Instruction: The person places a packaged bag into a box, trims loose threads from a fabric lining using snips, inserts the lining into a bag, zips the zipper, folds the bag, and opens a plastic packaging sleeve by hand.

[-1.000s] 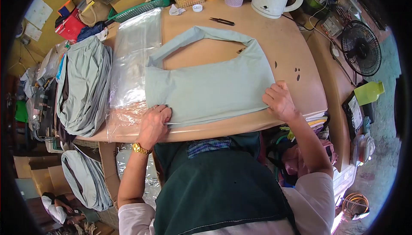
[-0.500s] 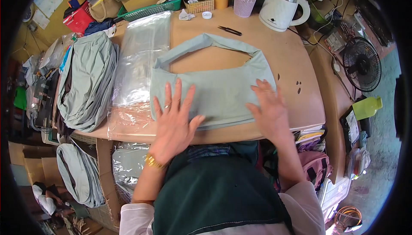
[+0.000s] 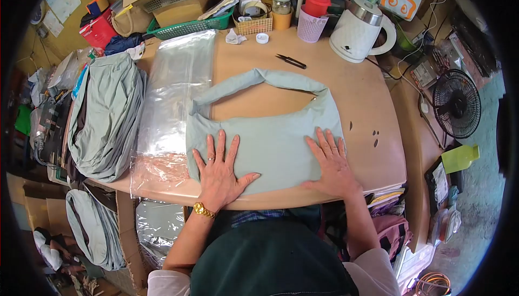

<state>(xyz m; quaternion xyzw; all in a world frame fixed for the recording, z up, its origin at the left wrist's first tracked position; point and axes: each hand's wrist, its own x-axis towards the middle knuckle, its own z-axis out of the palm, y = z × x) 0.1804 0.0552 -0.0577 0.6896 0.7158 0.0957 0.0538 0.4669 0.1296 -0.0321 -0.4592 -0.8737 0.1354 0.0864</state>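
A pale grey-green fabric shoulder bag (image 3: 265, 142) lies flat on the table, its strap (image 3: 243, 85) arched away from me. My left hand (image 3: 220, 173) rests flat on the bag's lower left part, fingers spread, with a gold watch at the wrist. Over on the lower right part, my right hand (image 3: 332, 169) lies with fingers stretched out. Neither hand grips anything. Left of the bag are clear plastic sleeves (image 3: 175, 90), partly touching its edge. Beyond the strap lie black thread snips (image 3: 292, 61).
A stack of similar grey-green bags (image 3: 105, 117) sits at the table's left, with more bags (image 3: 94, 231) below. At the back stand a green basket (image 3: 189, 27), a lilac cup (image 3: 312, 27) and a white kettle (image 3: 354, 34). A black fan (image 3: 457, 103) is at the right.
The view has tilted upward, so the table sits lower in it. My right hand, blurred and partly bent before, now lies flat on the bag. My left hand stays spread on the fabric.
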